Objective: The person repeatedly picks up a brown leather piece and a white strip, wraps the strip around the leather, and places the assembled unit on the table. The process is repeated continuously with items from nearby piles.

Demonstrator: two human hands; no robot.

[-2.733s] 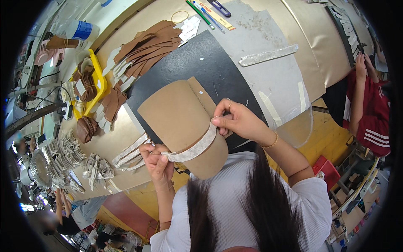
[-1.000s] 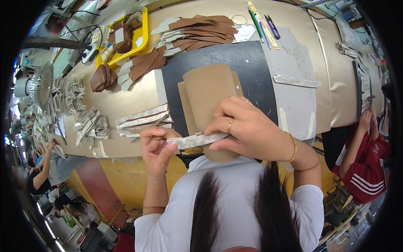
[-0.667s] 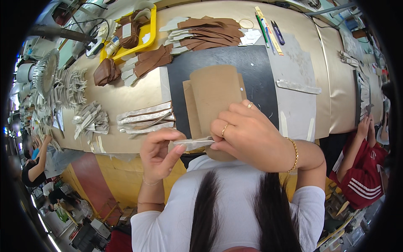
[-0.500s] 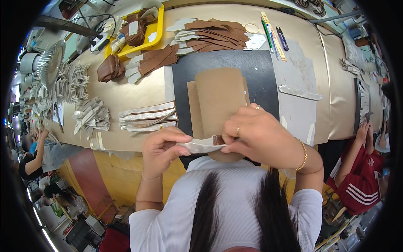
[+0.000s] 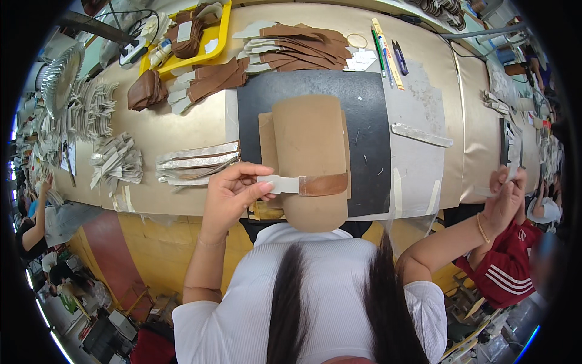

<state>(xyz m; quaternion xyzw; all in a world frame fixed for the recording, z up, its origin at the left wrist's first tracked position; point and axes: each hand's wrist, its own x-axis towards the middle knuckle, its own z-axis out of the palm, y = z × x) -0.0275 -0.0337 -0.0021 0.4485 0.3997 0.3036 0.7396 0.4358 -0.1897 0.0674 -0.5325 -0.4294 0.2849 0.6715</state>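
My left hand [image 5: 237, 187] pinches the white tabbed end of a brown leather strip [image 5: 324, 184]. The strip lies across a smooth tan board with rounded ends [image 5: 308, 133], which rests on flatter tan pieces [image 5: 267, 142] over a black mat [image 5: 370, 145]. My right hand [image 5: 504, 193] is stretched far to the right, away from the strip, its fingers curled. A whitish blur shows beside those fingers; what they hold is unclear. Behind it, a co-worker's hands are partly hidden.
White-and-brown strips [image 5: 197, 162] lie left of the mat. Brown leather pieces [image 5: 303, 48] and a yellow tray [image 5: 223, 36] are at the back. A ruler [image 5: 388, 54], pens and thread snips [image 5: 399, 57] lie back right. A red-clothed co-worker [image 5: 503, 267] sits at right.
My right hand has left the strip and swung far right. The strip, gathered between both hands before, now lies flat across the tan board, its white end still in my left hand.
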